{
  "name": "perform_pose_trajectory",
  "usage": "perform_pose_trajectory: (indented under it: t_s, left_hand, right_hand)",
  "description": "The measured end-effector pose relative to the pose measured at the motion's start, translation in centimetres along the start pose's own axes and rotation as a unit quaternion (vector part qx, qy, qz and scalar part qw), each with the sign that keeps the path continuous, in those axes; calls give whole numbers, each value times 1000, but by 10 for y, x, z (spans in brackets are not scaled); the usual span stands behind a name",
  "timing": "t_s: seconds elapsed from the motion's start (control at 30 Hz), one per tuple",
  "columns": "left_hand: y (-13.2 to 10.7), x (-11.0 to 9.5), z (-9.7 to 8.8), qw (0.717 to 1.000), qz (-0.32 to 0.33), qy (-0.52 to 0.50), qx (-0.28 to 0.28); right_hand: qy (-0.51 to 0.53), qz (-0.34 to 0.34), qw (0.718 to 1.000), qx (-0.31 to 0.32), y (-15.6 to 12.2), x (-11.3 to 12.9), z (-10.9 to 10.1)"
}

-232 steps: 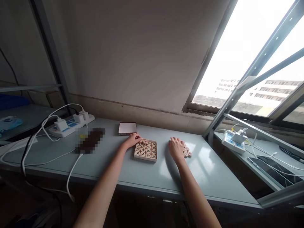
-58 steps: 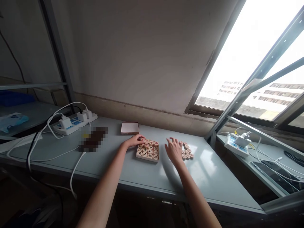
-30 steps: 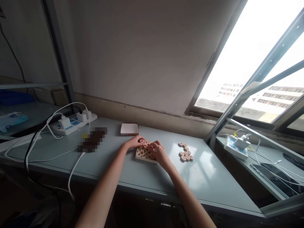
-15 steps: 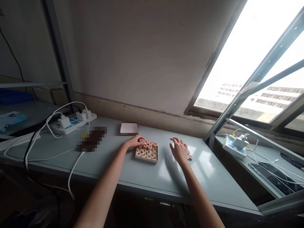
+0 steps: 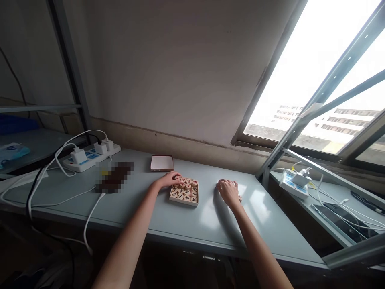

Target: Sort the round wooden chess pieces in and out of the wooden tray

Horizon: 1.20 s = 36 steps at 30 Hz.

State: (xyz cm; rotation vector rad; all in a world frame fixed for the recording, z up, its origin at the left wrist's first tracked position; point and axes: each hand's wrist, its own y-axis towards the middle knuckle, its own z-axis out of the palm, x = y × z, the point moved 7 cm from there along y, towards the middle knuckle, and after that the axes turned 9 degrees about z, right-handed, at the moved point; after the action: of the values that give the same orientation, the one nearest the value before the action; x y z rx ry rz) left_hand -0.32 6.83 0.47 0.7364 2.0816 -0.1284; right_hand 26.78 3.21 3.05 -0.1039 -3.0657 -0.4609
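Note:
A shallow open box (image 5: pixel 184 202) of round wooden Chinese chess pieces lies on the table, the pieces in rows with red characters at the back and black ones in front. My left hand (image 5: pixel 167 180) is closed on the box's far left corner, its fingertips by the red pieces. To the right of the box, my right hand (image 5: pixel 228 190) rests low with curled fingers over a small group of loose Chinese chess pieces (image 5: pixel 240 198). Most of that group is hidden under the hand, and only an edge shows at its right side.
The box lid (image 5: pixel 162 163) lies upturned behind my left hand. At left are a white power strip (image 5: pixel 92 158) with plugs and cables, and a blurred dark object (image 5: pixel 116 177). Another power strip (image 5: pixel 293 185) and a dark tablet (image 5: pixel 337 220) sit on the right-hand shelf beyond a metal frame.
My right hand has come down, and its spread fingers have curled over the loose pieces. The left hand stays at the box. The whole view has shifted slightly.

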Motion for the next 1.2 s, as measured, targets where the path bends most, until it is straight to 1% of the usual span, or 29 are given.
perform_pose_trajectory:
  t_s: [0.07, 0.13, 0.23, 0.3, 0.37, 0.47, 0.53, 0.6, 0.7, 0.9, 1.03, 1.13, 1.2]
  left_hand:
    - [0, -1, 0, 1000, -3, 0, -2]
    - [-1, -3, 0, 1000, -4, -3, -2]
    - [-2, -5, 0, 1000, -1, -6, 0]
    - [-2, -6, -1, 1000, -3, -5, 2]
    - [-1, -4, -1, 1000, -3, -4, 2]
    - [0, -2, -1, 1000, -2, 2, 0]
    - [0, 0, 0, 1000, -1, 10, 3]
    - [0, 0, -1, 1000, 0, 16, 5]
    - [0, 0, -1, 1000, 1, 15, 7]
    - [-1, -1, 0, 1000, -1, 12, 10]
    - [-1, -1, -1, 1000, -4, 14, 9]
    - [-2, -3, -1, 1000, -5, 12, 7]
    - [-2, -4, -1, 1000, -4, 10, 6]
  right_hand:
    - [-4, -8, 1000, -15, 1, 5, -1]
    - [-10, 12, 999, -36, 3, 2, -2]
    - [-15, 41, 999, -29, 2, -5, -1]
    - [3, 24, 999, -24, -2, 0, -6]
    - [50, -22, 998, -29, -8, 16, -16]
    - [129, -95, 987, -15, -22, 50, -29]
    - [150, -119, 981, -18, -29, 70, -35]
    - [150, -135, 979, -25, -34, 85, -36]
    - [141, -146, 979, -20, -37, 98, -32]
    - [134, -128, 983, -19, -37, 100, -28]
    - [128, -124, 984, -17, -40, 101, -29]
    - [122, -118, 985, -30, -40, 99, -33]
    - [117, -106, 986, -50, -36, 90, -36]
